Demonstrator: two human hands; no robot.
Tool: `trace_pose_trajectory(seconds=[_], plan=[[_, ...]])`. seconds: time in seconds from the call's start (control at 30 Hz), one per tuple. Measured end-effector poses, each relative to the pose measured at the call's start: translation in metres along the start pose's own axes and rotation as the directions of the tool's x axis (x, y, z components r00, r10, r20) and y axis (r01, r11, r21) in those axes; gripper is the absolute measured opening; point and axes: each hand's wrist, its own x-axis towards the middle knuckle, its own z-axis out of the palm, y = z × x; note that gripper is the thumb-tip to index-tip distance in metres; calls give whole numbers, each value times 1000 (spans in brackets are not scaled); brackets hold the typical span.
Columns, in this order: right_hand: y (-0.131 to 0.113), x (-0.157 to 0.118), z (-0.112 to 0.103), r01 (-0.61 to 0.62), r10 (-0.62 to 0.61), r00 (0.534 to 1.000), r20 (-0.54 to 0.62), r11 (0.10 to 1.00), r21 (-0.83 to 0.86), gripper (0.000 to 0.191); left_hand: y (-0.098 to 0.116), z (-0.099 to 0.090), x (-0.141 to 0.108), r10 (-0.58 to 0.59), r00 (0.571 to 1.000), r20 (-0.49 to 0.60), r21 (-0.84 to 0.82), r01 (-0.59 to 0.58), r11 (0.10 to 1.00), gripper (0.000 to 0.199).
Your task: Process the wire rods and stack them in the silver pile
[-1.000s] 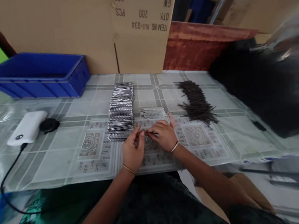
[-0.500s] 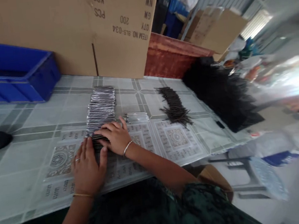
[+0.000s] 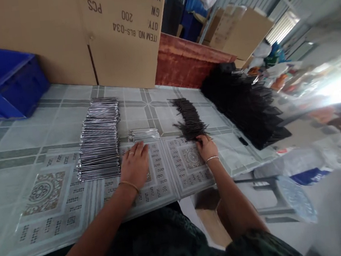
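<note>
A long row of thin shiny metal rods [image 3: 99, 140] lies side by side on the patterned table cover. To its right is a smaller row of silver rods [image 3: 144, 134]. My left hand [image 3: 134, 165] rests palm down just below this smaller row, fingers stretched out, nothing visible in its grasp. Further right, thin dark sticks [image 3: 189, 115] lie in a curved row, their ends uneven. At the near end of that row my right hand [image 3: 207, 148] has thumb and fingers closed on a dark stick; the fingers partly hide it.
A blue plastic crate [image 3: 8, 87] stands at the back left beside a large cardboard box [image 3: 123, 63]. A heap of black mesh-like material [image 3: 241, 103] covers the table's right end. Off the right edge stands a plastic stool [image 3: 295, 200], near an open carton [image 3: 210, 218] below the table.
Both hands have left the long row of metal rods and moved right. My right hand now reaches the dark sticks; my left lies by the smaller silver row. The view has shifted right.
</note>
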Motion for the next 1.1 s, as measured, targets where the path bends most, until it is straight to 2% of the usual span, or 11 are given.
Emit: trace_pose_trajectory(seconds=[0.13,0.27,0.37,0.5,0.6,0.7,0.77,0.83,0.93,1.0,1.1], plan=[[7,7,-14,123,-126,991,36,990,67,31,3,5,35,-44,985,165,130,23,991,36],[6,13,-32,217,-217,976,-33,936,277,30,2,-1,47,-35,982,184,208,-4,978,34],[-14,10,-29,226,-237,971,-39,845,484,28,2,-3,50,-18,984,179,251,-28,967,34],[-52,-8,-7,199,-345,933,99,728,656,25,1,-4,40,-14,978,206,257,-40,966,31],[-71,-21,6,166,-363,915,174,734,658,23,3,-3,19,-14,988,155,149,-10,989,31],[-85,-30,9,119,-310,937,159,715,689,23,11,1,-4,-73,996,57,-197,83,977,33],[-95,-37,8,47,-266,949,167,646,762,26,21,4,-14,-188,981,48,-536,184,824,29],[-108,-45,7,-22,-257,943,210,585,811,27,33,5,-19,-342,933,112,-799,289,527,29],[-125,-58,5,-51,-336,899,281,556,829,30,45,3,-21,-482,847,222,-931,332,155,37],[-132,-64,4,-48,-392,867,307,547,836,25,45,-1,-22,-500,833,234,-941,323,98,38],[-135,-66,2,-93,-438,827,353,512,854,26,36,-9,-28,-515,822,242,-929,350,123,37]])
